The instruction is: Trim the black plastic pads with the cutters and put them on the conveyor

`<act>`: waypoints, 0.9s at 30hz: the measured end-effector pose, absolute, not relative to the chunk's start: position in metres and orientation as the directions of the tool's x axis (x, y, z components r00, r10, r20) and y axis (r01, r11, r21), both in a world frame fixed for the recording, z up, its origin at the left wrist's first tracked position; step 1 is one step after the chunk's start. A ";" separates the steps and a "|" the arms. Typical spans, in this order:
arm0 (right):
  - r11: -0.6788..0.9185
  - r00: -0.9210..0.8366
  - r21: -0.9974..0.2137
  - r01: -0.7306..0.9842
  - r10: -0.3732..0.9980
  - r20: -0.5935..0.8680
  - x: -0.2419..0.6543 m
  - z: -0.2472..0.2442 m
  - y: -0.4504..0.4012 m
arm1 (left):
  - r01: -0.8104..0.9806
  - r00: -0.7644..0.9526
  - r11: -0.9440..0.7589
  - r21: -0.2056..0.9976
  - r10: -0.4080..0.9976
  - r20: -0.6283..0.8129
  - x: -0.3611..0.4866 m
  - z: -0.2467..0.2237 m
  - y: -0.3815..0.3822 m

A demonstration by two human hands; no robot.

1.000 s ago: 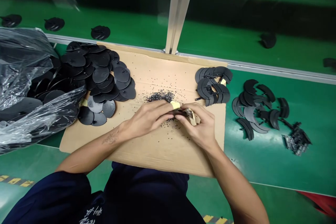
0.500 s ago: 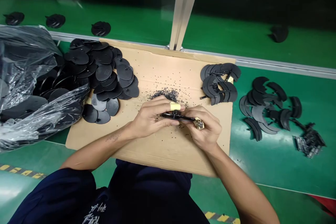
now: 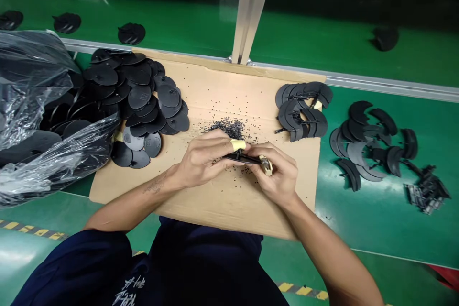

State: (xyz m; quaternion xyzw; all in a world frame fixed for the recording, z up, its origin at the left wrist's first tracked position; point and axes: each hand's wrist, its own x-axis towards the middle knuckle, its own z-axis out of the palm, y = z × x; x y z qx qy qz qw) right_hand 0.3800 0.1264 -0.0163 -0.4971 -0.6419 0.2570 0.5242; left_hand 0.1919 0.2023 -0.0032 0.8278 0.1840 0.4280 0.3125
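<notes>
One green table (image 3: 373,220) bears one cardboard sheet (image 3: 201,201), with one plastic bag (image 3: 28,172) and one heap of black discs (image 3: 139,98), too overlapped to count, at the left, and two groups of curved black pieces (image 3: 287,114) at the right, one group on the sheet, one off it. Over the sheet the left hand (image 3: 202,160) pinches one thin dark part (image 3: 247,158) and the right hand (image 3: 278,172) is curled closed around one pale brassy thing (image 3: 266,166), perhaps a tool; the step looks like close work on that part, the next move calling for a steady pinch, above black bits (image 3: 229,127) too many to count
</notes>
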 end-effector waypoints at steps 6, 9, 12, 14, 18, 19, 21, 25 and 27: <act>0.359 0.031 -0.851 0.383 0.916 0.401 0.381 -0.015 0.126 | 0.037 0.551 -0.757 0.653 0.560 0.618 0.192 -0.004 0.200; 0.358 0.024 -0.851 0.383 0.918 0.397 0.382 -0.014 0.126 | 0.023 0.540 -0.756 0.654 0.560 0.628 0.192 -0.003 0.199; 0.368 0.020 -0.851 0.374 0.914 0.405 0.382 -0.015 0.126 | 0.026 0.534 -0.741 0.672 0.578 0.617 0.192 -0.002 0.198; 0.382 0.011 -0.851 0.362 0.910 0.413 0.382 -0.015 0.126 | 0.041 0.518 -0.739 0.673 0.592 0.618 0.192 -0.001 0.197; 0.387 0.005 -0.849 0.360 0.909 0.416 0.383 -0.015 0.126 | 0.040 0.504 -0.748 0.662 0.587 0.633 0.193 -0.002 0.196; 0.388 0.007 -0.848 0.361 0.908 0.418 0.384 -0.015 0.126 | 0.037 0.509 -0.749 0.662 0.584 0.632 0.193 -0.003 0.196; 0.392 0.007 -0.846 0.361 0.906 0.423 0.384 -0.015 0.126 | 0.035 0.516 -0.751 0.660 0.579 0.631 0.194 -0.003 0.196; 0.392 -0.003 -0.847 0.359 0.908 0.419 0.384 -0.016 0.127 | 0.045 0.513 -0.743 0.667 0.591 0.623 0.193 -0.003 0.196; 0.379 -0.005 -0.853 0.358 0.914 0.405 0.384 -0.016 0.126 | 0.051 0.508 -0.745 0.666 0.593 0.625 0.192 -0.002 0.196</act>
